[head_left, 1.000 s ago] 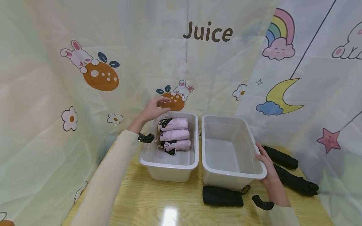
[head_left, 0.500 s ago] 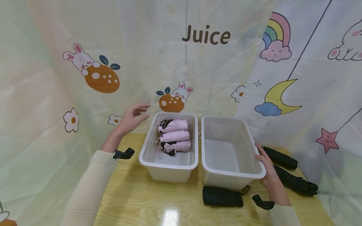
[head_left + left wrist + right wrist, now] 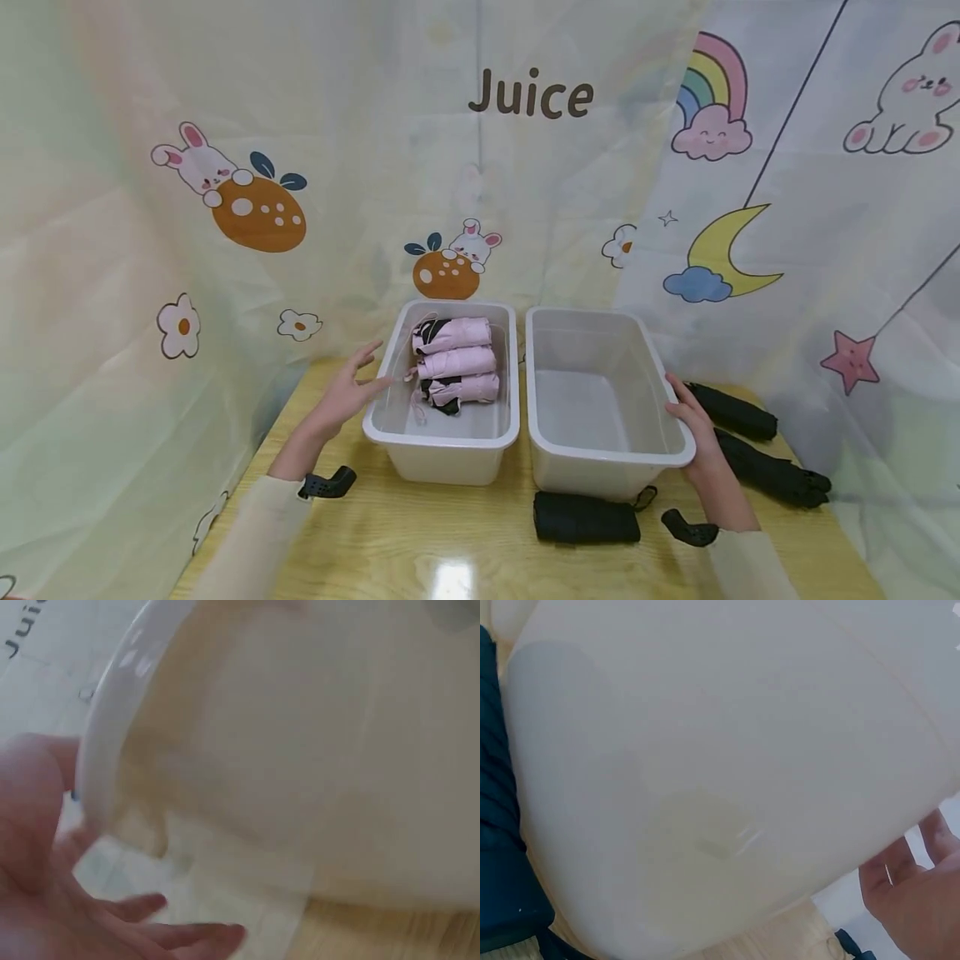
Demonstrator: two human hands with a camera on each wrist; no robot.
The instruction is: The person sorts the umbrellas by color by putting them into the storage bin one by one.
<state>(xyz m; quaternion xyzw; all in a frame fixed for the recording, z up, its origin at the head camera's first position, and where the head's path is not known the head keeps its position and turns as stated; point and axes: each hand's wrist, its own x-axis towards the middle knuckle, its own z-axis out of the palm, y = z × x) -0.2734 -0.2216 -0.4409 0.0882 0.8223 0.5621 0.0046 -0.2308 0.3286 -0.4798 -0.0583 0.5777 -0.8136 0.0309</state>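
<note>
Two white plastic bins stand side by side. Inside the left bin [image 3: 450,441] lie three rolled pink folding umbrellas [image 3: 456,362] with black patches and thin cords. My left hand [image 3: 341,406] is at this bin's left rim, its fingers spread and thumb pointing toward the edge. In the left wrist view the blurred bin rim [image 3: 101,742] passes close by the hand. No umbrella lies in the right bin [image 3: 611,457]. My right hand [image 3: 699,429] holds that bin's right rim, the thumb at the edge and fingers along the outer side.
A black folding umbrella [image 3: 585,517] with a wrist loop lies before the right bin. Two more, a rear umbrella [image 3: 733,411] and a front umbrella [image 3: 772,471], lie right of it. A printed curtain [image 3: 360,167] hangs behind and beside the wooden table [image 3: 390,533].
My left hand has moved from above the left bin's back corner out to the left, then down and toward me to its left rim. The right hand stays at its bin's rim.
</note>
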